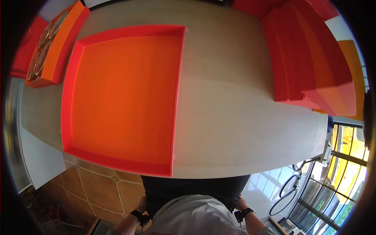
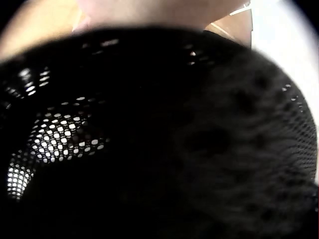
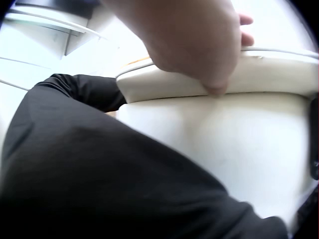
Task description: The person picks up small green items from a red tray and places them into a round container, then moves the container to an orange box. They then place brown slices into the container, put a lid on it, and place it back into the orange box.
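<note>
At the lower middle of the head view, my left hand (image 1: 141, 205) hangs beside the black trousers (image 1: 192, 186). Only a blurred strip of that hand (image 2: 159, 12) shows at the top of the left wrist view, where dark mesh fabric (image 2: 224, 139) covers most of the picture. My right hand (image 1: 242, 203) is at the other hip. In the right wrist view its fingers (image 3: 246, 37) hang loosely curled, overlapping the edge of a white surface (image 3: 214, 134). Before me on the table lies a large shallow orange tray (image 1: 121, 98) with a red rim, well away from both hands.
An orange box (image 1: 62, 51) holding several clear round-topped items stands at the table's (image 1: 227, 117) far left. Stacked red and orange boxes (image 1: 309, 58) occupy its right side. Tiled floor (image 1: 105, 184) shows below the table's front edge, with a window (image 1: 344, 168) at lower right.
</note>
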`<state>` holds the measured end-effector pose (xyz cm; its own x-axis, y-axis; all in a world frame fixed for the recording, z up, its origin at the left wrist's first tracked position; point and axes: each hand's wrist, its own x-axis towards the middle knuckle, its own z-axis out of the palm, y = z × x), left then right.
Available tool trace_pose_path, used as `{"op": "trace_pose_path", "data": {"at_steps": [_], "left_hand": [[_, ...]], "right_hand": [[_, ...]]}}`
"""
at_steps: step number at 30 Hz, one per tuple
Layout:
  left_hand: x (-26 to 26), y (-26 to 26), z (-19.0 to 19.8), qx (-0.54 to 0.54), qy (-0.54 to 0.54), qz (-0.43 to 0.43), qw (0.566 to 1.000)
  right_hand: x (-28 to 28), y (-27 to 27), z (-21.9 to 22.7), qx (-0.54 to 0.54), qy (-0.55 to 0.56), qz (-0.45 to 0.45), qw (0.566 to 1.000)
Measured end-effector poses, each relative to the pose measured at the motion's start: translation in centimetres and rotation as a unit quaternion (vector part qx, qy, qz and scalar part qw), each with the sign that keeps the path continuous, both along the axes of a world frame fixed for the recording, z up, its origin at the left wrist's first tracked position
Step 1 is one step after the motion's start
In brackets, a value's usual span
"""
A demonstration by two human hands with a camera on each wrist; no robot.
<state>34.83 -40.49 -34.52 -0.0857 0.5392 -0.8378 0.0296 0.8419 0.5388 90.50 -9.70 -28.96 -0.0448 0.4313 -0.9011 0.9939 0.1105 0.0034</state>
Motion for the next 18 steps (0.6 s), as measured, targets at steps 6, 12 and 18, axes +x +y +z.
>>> {"op": "trace_pose_path", "data": {"at_steps": [6,12,18], "left_hand": [[-1.9,1.2,4.5,-0.023,-0.005,0.075,0.997],[-9.2,3.3,9.0,-0.049,-0.024,0.133,0.99],[-17.1,9.0,9.9,-0.038,-0.048,0.174,0.983]], "right_hand": [[-1.7,0.2,-0.1,-0.056,-0.024,-0.03,0.998],[-6.2,0.0,1.8,0.012,0.029,-0.021,0.999],[-14.1,0.7,0.5,0.099,0.081,0.022,0.991]]}}
